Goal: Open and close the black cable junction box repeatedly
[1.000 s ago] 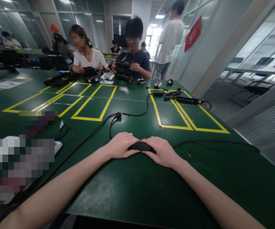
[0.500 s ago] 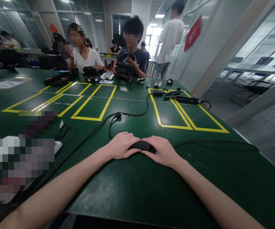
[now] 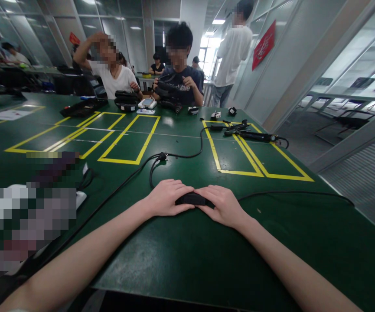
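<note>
In the head view, the person's left hand (image 3: 168, 198) and right hand (image 3: 221, 203) each have a closed grip, fingers and thumb about opposite ends of one black block (image 3: 190, 199), which sits between them, low over the table (image 3: 161, 255). The fingertips nearly meet, so much of the block is covered; if it were turned or pulled, a small slip could go unnoticed beneath the fingers. A cord (image 3: 298, 192) runs from behind the right hand towards three o'clock; whether it joins the block is hidden, but a sharp lift might tug it or twist the block. At eleven o'clock a plug (image 3: 162, 156) lies where leads bunch, one dropping behind the left hand, another passing beside the left forearm; a sideways sweep of that arm could snag the lead and drag the plug along. Of containers, a shallow black tray (image 3: 83, 108) rests between ten and eleven o'clock, too dark inside for its contents to be told. Towards one o'clock, yellow tape (image 3: 239, 173) marks flat outlines rather than walls, and the black tools (image 3: 259, 137) lying across it could roll or shift if the cords were yanked.
</note>
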### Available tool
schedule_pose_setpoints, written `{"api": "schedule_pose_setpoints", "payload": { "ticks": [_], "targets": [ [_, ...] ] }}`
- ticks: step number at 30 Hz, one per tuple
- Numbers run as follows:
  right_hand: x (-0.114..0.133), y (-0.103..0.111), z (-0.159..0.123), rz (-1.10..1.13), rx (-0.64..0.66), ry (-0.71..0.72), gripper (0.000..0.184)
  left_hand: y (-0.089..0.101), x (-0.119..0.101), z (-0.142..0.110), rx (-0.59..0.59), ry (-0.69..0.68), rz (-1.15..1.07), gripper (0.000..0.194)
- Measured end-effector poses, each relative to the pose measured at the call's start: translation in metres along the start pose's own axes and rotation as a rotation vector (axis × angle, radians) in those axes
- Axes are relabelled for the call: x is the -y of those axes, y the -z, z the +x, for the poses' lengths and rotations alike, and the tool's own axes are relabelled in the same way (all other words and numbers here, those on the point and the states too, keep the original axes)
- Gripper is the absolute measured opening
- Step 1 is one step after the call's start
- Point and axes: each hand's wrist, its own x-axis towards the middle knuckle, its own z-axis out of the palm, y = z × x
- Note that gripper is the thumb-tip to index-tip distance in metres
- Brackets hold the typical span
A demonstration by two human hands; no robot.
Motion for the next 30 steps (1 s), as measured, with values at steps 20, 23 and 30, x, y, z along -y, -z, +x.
{"api": "schedule_pose_setpoints", "payload": {
  "ticks": [20,23,30],
  "targets": [
    [0.0006,0.0088,-0.0004,0.046,0.149,-0.080,0.039,-0.0027,0.0019,0.0042,0.047,0.137,-0.103,0.038],
    [0.0001,0.0088,-0.0011,0.123,0.124,-0.132,0.030,-0.0047,0.0024,0.0052,0.039,0.110,-0.083,0.038],
    [0.0014,0.0048,-0.0021,0.108,0.035,-0.132,0.030,-0.0026,0.0031,0.0022,0.016,0.167,-0.099,0.037]
  ]
}}
